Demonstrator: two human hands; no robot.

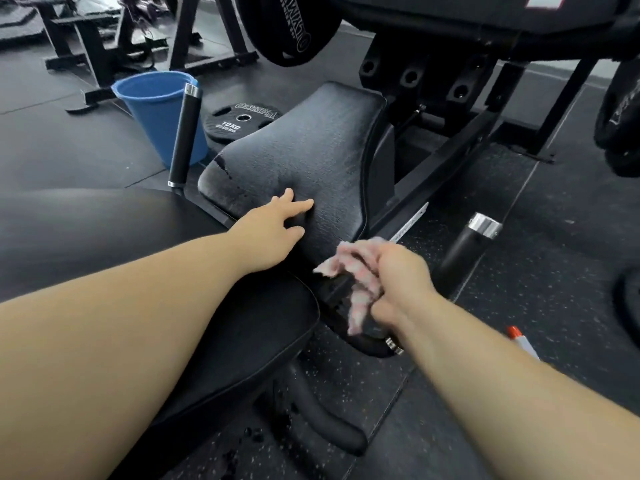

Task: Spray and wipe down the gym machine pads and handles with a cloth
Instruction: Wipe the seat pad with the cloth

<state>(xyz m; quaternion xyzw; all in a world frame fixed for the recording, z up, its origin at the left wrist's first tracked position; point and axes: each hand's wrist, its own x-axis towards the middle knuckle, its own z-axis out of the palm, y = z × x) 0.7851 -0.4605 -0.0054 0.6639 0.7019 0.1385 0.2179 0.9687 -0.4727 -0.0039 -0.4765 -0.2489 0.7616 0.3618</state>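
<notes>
A black textured seat pad (311, 147) of the gym machine lies in the middle, wet-looking along its left edge. My left hand (273, 230) rests on its near end with fingers spread. My right hand (398, 282) grips a pink-and-white cloth (356, 282) and holds it against a black handle (370, 337) just below the pad's right corner. A second black pad (242, 341) lies closer to me under my left forearm. Two upright black handles with chrome caps stand at the left (185, 136) and right (467, 244).
A blue bucket (156, 109) stands on the floor at the left, next to a 10 kg weight plate (242, 119). A spray bottle's red-and-white nozzle (519, 337) shows beyond my right forearm. The machine frame (450, 150) and weight plates crowd the top and right.
</notes>
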